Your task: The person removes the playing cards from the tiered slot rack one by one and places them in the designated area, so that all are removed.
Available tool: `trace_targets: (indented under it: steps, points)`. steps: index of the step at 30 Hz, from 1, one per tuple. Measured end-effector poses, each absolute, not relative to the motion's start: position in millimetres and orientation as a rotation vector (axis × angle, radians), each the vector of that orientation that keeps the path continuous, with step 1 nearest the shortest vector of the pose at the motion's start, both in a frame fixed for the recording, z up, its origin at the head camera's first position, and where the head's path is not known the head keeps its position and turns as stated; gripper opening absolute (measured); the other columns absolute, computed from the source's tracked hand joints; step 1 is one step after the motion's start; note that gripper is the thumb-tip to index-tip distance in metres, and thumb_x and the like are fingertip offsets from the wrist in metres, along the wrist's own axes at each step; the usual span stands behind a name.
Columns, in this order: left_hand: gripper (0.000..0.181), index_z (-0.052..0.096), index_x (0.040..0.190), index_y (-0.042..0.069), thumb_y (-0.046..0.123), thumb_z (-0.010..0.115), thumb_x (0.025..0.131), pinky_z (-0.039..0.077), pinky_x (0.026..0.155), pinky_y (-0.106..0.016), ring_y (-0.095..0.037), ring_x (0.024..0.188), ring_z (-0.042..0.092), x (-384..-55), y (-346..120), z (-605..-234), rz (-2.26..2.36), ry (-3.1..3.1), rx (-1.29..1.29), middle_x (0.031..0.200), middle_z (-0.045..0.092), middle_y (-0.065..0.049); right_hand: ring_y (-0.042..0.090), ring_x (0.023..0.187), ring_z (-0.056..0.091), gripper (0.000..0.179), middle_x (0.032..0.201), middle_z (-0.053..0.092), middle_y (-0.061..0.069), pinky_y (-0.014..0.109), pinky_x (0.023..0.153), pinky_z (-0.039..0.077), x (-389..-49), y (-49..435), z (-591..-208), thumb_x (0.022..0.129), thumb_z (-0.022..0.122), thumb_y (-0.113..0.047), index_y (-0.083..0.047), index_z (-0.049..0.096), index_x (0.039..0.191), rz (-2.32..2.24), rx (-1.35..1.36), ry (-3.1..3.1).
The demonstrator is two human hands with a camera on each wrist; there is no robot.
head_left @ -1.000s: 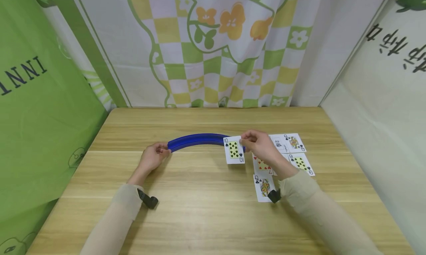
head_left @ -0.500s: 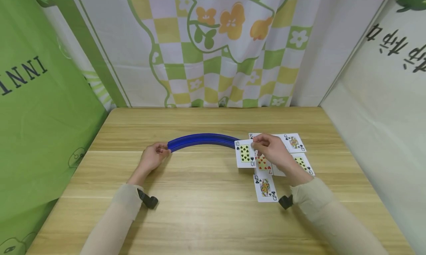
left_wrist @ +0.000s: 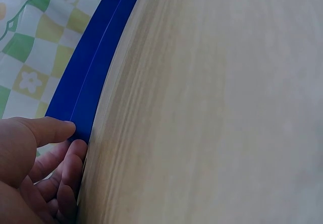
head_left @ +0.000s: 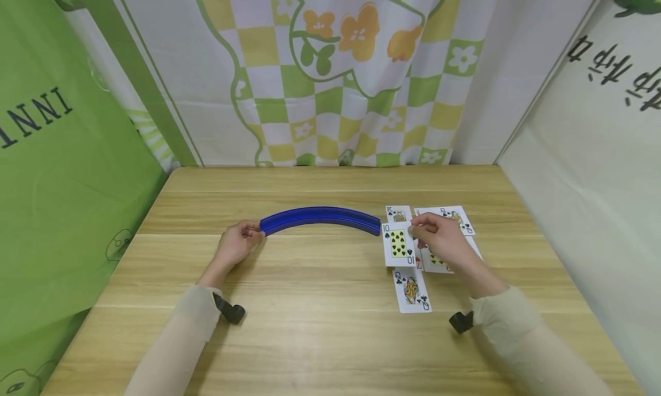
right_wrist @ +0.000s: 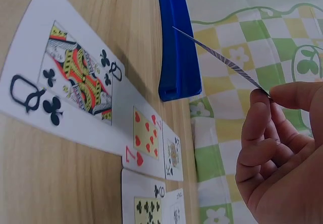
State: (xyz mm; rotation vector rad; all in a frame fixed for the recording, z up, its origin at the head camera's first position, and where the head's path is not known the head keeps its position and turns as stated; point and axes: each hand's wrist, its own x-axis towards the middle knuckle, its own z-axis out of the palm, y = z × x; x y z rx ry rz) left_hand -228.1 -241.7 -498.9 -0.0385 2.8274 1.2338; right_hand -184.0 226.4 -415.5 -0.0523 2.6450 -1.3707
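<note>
A curved blue playing card holder (head_left: 320, 214) lies across the middle of the table. My left hand (head_left: 237, 244) pinches its left end, thumb on the top face and fingers at the side in the left wrist view. Between thumb and fingertips, my right hand (head_left: 443, 236) grips the ten of spades (head_left: 399, 244) by its right edge. That card hangs above the laid-out cards, just right of the holder's right end, and hides most of the seven of hearts (right_wrist: 146, 135) in the head view. The right wrist view shows the held card nearly edge-on.
Several face-up cards lie on the right: the queen of clubs (head_left: 411, 291) nearest, a king (head_left: 397, 213) behind, another queen (head_left: 455, 218) at the back right and a clubs card (right_wrist: 146, 209) beside the seven. Cloth curtains (head_left: 341, 97) stand behind the wooden table (head_left: 310, 338).
My right hand has carried the ten of spades rightward and slightly nearer, from in front of the holder's right end to over the cards. The left hand and holder have stayed put.
</note>
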Motion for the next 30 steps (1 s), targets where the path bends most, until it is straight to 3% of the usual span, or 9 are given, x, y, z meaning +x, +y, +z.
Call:
trace_targets:
  steps: [8, 15, 21, 30]
  points:
    - [0.036, 0.065, 0.122, 0.005, 0.028, 0.068, 0.094, 0.048, 0.07, -0.024, -0.027, 0.097, 0.066, -228, -241, -499, 1.23, 2.828, -0.043, 0.108, 0.072, -0.016, 0.024, 0.077, 0.065, 0.029, 0.077, 0.07, 0.001, 0.026, 0.058, 0.045, -174, 242, -417, 0.098, 0.06, -0.023, -0.002, 0.061, 0.118, -1.37, -0.015, 2.656]
    - [0.036, 0.065, 0.123, 0.006, 0.027, 0.066, 0.095, 0.048, 0.068, -0.024, -0.027, 0.097, 0.065, -228, -240, -497, 1.237, 2.817, -0.053, 0.11, 0.072, -0.017, 0.014, 0.061, 0.057, 0.034, 0.077, 0.07, 0.007, 0.028, 0.04, 0.037, -166, 254, -420, 0.098, 0.061, -0.026, -0.002, 0.06, 0.121, -1.383, 0.025, 2.637]
    - [0.034, 0.065, 0.122, 0.005, 0.026, 0.067, 0.094, 0.048, 0.067, -0.026, -0.027, 0.094, 0.066, -228, -240, -496, 1.256, 2.811, -0.057, 0.108, 0.072, -0.017, 0.02, 0.077, 0.064, 0.036, 0.085, 0.074, 0.005, 0.028, 0.052, 0.045, -161, 261, -422, 0.098, 0.061, -0.027, 0.0, 0.059, 0.123, -1.368, 0.05, 2.643]
    - [0.032, 0.065, 0.12, 0.004, 0.023, 0.068, 0.094, 0.049, 0.068, -0.026, -0.026, 0.094, 0.067, -227, -240, -493, 1.282, 2.799, -0.058, 0.106, 0.073, -0.017, 0.015, 0.071, 0.061, 0.037, 0.077, 0.069, -0.001, 0.029, 0.055, 0.048, -153, 271, -427, 0.099, 0.06, -0.026, 0.001, 0.058, 0.124, -1.384, 0.099, 2.595]
